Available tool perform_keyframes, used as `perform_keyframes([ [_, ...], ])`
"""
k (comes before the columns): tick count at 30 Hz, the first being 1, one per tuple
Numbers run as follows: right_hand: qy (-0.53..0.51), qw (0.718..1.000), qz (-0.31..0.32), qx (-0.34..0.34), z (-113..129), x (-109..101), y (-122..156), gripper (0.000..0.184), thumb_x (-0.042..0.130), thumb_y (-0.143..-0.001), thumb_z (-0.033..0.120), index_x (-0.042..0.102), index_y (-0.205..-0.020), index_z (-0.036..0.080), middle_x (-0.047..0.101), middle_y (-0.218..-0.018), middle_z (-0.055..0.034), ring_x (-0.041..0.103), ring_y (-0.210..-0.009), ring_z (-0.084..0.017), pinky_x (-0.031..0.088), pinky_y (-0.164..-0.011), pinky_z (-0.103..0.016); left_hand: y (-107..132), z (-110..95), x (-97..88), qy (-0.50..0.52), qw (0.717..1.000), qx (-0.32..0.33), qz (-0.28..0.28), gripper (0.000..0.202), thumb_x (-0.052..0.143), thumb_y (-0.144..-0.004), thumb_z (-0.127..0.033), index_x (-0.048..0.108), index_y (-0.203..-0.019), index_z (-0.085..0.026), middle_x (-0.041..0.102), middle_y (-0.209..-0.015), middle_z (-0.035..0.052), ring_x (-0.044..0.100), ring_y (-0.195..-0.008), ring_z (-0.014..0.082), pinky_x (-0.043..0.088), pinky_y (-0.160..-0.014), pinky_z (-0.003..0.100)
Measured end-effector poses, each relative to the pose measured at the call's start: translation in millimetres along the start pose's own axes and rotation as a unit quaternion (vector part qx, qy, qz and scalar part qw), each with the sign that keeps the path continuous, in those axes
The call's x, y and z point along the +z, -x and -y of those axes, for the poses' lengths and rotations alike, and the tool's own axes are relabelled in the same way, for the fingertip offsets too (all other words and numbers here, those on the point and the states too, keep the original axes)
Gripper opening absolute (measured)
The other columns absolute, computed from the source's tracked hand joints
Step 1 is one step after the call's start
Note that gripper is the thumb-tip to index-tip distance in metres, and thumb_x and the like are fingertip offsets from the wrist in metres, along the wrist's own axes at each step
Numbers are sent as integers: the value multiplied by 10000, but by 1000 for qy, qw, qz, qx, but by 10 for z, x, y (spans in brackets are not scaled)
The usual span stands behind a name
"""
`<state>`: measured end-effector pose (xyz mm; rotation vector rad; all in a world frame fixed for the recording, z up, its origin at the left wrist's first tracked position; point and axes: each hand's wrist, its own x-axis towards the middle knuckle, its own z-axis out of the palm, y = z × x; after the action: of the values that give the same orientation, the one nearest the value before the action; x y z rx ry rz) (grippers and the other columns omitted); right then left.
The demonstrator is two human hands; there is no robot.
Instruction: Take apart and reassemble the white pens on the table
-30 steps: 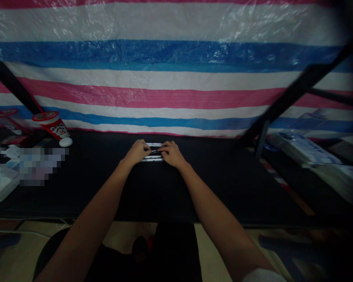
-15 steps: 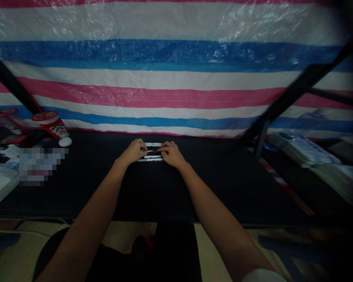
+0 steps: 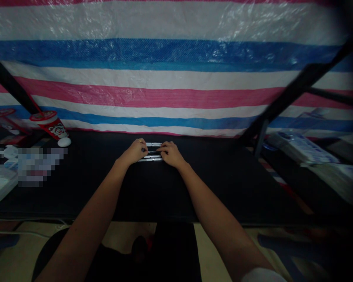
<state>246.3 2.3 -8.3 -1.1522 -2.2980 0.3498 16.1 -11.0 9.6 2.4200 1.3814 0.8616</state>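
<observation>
Several slim white-and-black pens lie side by side, left to right, on the black table [image 3: 223, 176]. One pen [image 3: 153, 159] is at the near side of the row and another pen [image 3: 153, 144] at the far side. Between them a dark pen [image 3: 153, 152] spans the gap between my hands. My left hand [image 3: 136, 151] is closed in a pinch on its left end. With curled fingers, my right hand [image 3: 171, 153] grips its right end. Both hands rest low over the row, and their fingers hide the ends of the pens.
To the left stand a red cup [image 3: 53, 124] with a straw and a white egg-shaped object [image 3: 64, 142]. A pale plastic box [image 3: 1, 182] sits nearer on that side. Black frame bars [image 3: 282, 103] slant at the right, with plastic-wrapped packs [image 3: 304, 149] beyond. A striped sheet [image 3: 176, 98] hangs behind.
Both hands stay almost where they were over the pens. The dark pen between them now lies straighter, reaching across from one hand to the other. The view has shifted very slightly.
</observation>
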Motion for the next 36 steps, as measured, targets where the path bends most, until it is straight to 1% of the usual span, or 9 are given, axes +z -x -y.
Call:
perform_keyframes([
  [7,-2,1000,6,-3,10,1,-1,327,545,-873,151,781,-1061,275,661,-1123,-57,519,-1017,-244,409,-950,-436,-1,31,43,13,1000,3,-14,91,691,-802,-178,776,-773,-192,630,-931,79,590,-922,216,490,-905,397],
  [12,-27,999,-32,6,-5,7,-10,359,550,-832,125,754,-1108,232,667,-1098,-66,542,-1000,-235,426,-953,-416,1,51,75,87,994,-42,-55,83,700,-807,-225,779,-791,-206,659,-931,60,623,-895,196,504,-876,373],
  [16,-77,993,-87,22,-65,20,-22,270,596,-802,139,742,-1020,202,673,-1016,-65,571,-964,-225,445,-934,-399,0,76,86,166,975,-96,-109,96,717,-785,-280,766,-761,-201,687,-891,57,648,-892,199,509,-870,359],
  [19,-114,988,-105,22,-87,20,-22,120,654,-803,173,741,-876,213,670,-958,-53,585,-943,-217,443,-933,-404,8,102,72,222,959,-129,-121,120,725,-765,-309,764,-759,-196,707,-893,64,659,-896,208,500,-887,361],
  [22,-128,987,-93,0,-69,18,-14,44,724,-806,226,749,-773,239,669,-989,-42,575,-992,-216,422,-970,-426,29,124,52,260,945,-158,-122,163,720,-764,-335,766,-790,-181,722,-925,73,663,-907,211,489,-893,362],
  [26,-113,992,-57,-16,-44,23,-6,27,786,-787,249,782,-793,274,661,-1059,-36,541,-1056,-225,396,-1006,-457,57,142,43,273,938,-174,-125,202,712,-770,-360,758,-811,-167,725,-938,78,654,-905,210,484,-876,355],
  [29,-92,995,-34,-21,-67,29,-5,36,792,-788,245,790,-791,280,659,-1107,-37,515,-1076,-233,385,-1016,-470,65,151,44,266,940,-172,-125,214,716,-770,-376,751,-800,-167,717,-921,73,645,-889,205,481,-861,350],
  [32,-78,996,-27,-22,-121,31,-8,45,786,-795,235,793,-791,279,658,-1124,-39,503,-1078,-239,388,-1012,-467,68,165,48,263,942,-167,-126,213,716,-769,-376,752,-794,-168,714,-918,72,642,-882,204,474,-857,350],
  [36,-66,997,-34,-25,-180,16,-10,67,768,-806,210,791,-790,271,658,-1128,-42,500,-1070,-237,394,-1007,-455,72,210,79,307,923,-190,-130,243,712,-762,-389,761,-847,-166,729,-921,66,638,-858,197,471,-827,337],
])
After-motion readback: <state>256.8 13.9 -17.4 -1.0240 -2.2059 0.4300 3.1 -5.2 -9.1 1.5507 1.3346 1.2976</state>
